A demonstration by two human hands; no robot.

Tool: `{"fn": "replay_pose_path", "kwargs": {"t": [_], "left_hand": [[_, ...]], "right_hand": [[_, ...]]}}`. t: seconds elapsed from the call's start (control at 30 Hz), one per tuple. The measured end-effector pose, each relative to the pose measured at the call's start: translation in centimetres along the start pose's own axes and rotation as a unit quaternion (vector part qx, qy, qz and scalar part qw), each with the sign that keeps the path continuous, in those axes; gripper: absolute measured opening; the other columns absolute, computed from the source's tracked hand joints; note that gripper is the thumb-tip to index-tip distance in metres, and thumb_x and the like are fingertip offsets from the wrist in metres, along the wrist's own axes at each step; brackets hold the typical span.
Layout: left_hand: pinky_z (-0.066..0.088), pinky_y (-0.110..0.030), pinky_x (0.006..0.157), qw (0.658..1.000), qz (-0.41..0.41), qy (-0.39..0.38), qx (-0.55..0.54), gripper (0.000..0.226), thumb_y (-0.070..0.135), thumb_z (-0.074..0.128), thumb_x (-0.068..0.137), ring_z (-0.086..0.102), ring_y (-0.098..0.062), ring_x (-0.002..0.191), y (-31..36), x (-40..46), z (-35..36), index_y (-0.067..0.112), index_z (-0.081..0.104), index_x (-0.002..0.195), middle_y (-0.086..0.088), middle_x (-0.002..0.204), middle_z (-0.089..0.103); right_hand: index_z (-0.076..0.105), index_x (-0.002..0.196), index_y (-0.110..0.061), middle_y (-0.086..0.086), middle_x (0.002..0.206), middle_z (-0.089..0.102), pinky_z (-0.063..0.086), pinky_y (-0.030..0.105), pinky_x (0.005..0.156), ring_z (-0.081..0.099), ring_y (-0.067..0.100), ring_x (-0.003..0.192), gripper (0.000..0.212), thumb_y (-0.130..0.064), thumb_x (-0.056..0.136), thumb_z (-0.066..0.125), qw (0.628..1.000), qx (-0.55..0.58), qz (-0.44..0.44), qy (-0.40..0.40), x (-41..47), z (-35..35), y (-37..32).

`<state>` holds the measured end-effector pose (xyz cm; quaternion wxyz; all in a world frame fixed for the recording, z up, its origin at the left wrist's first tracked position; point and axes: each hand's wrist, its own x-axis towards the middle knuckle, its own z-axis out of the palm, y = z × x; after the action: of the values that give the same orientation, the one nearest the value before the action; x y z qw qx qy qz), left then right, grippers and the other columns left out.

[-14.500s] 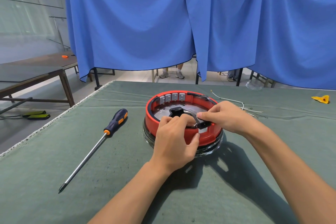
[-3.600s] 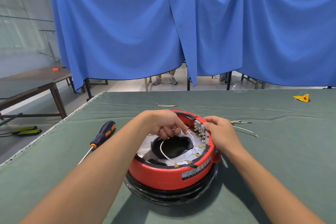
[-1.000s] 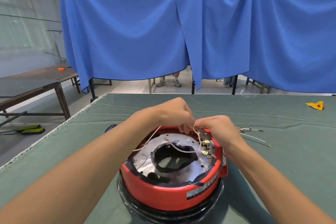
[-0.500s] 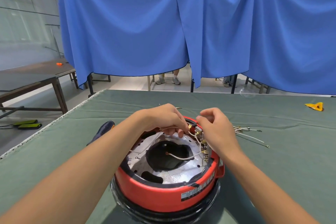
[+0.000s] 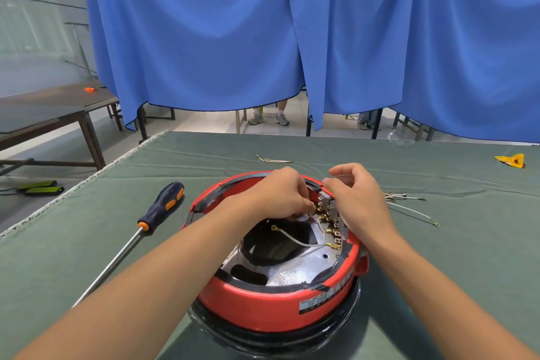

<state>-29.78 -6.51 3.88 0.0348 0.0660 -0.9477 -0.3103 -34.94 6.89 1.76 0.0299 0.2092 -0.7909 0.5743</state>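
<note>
Red round casing [image 5: 263,304] — near middle of the green table [image 5: 73,257]. Left hand [image 5: 280,193]: fingers curled down onto the brass terminals [image 5: 328,222] inside its right rim; cannot tell what they grip. Right hand [image 5: 356,199] — pinching a thin wire [image 5: 343,175] just above them. Screwdriver [image 5: 140,231] lies to the left.

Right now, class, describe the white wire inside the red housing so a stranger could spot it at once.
On the green table sits a red housing, open on top. Inside, a white wire curves from the brass terminals at its right wall over the dark hole. Unlike the wires on the table, one end is attached, its ring tip free.
</note>
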Motion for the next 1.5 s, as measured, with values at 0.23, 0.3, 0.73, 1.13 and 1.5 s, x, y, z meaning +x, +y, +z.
{"fn": "replay_pose_path", "kwargs": {"t": [0.23, 0.3, 0.73, 1.13, 1.5], "left_hand": [[0.055, -0.032, 0.063, 0.997, 0.009, 0.028, 0.065, 0.006, 0.015, 0.071, 0.078, 0.063, -0.018, 0.06, 0.8, -0.5, -0.4, 0.011, 0.076, 0.078, -0.003, 0.061, 0.066], [0.052, -0.032, 0.062, 0.996, 0.011, 0.025, 0.087, 0.009, 0.017, 0.073, 0.078, 0.063, -0.02, 0.067, 1.0, -0.7, -0.3, 0.011, 0.077, 0.083, -0.001, 0.061, 0.063], [0.054, -0.04, 0.078, 0.993, 0.0, 0.055, 0.108, 0.018, 0.027, 0.072, 0.082, 0.064, -0.027, 0.083, 0.5, -1.7, 1.0, 0.009, 0.075, 0.087, -0.01, 0.086, 0.071], [0.051, -0.031, 0.071, 0.992, 0.011, 0.078, 0.102, 0.012, 0.023, 0.069, 0.085, 0.064, -0.02, 0.078, 0.5, -1.9, 0.8, 0.013, 0.076, 0.088, -0.004, 0.085, 0.072], [0.042, -0.027, 0.064, 0.989, 0.022, 0.081, 0.123, 0.012, 0.022, 0.068, 0.086, 0.063, -0.019, 0.077, 1.0, -2.0, 1.2, 0.013, 0.075, 0.091, -0.004, 0.086, 0.071]], "right_hand": [[0.059, 0.097, -0.02, -0.01, 0.089, 0.061, 0.042, 0.021, 0.066, 0.057, 0.005, 0.082, 0.013, -0.015, 0.086, 0.062, 1.0, 0.01, -0.004, -0.002, 0.0, 0.1, 0.0], [0.06, 0.095, -0.019, -0.007, 0.09, 0.063, 0.042, 0.024, 0.07, 0.059, 0.01, 0.085, 0.011, -0.014, 0.086, 0.062, 1.0, 0.011, -0.004, -0.001, 0.0, 0.1, 0.0], [0.063, 0.094, -0.018, -0.004, 0.089, 0.065, 0.042, 0.025, 0.07, 0.06, 0.014, 0.086, 0.01, -0.012, 0.085, 0.061, 1.0, 0.003, -0.009, -0.003, -0.1, 0.2, 0.0], [0.064, 0.089, -0.019, -0.006, 0.083, 0.064, 0.043, 0.023, 0.063, 0.059, 0.011, 0.078, 0.009, -0.011, 0.086, 0.061, 1.0, 0.001, -0.013, -0.003, -0.1, 0.2, 0.0], [0.065, 0.088, -0.02, -0.007, 0.082, 0.065, 0.044, 0.026, 0.067, 0.06, 0.012, 0.08, 0.01, -0.011, 0.085, 0.06, 1.0, -0.007, -0.016, 0.003, -0.2, 0.2, 0.0]]}}
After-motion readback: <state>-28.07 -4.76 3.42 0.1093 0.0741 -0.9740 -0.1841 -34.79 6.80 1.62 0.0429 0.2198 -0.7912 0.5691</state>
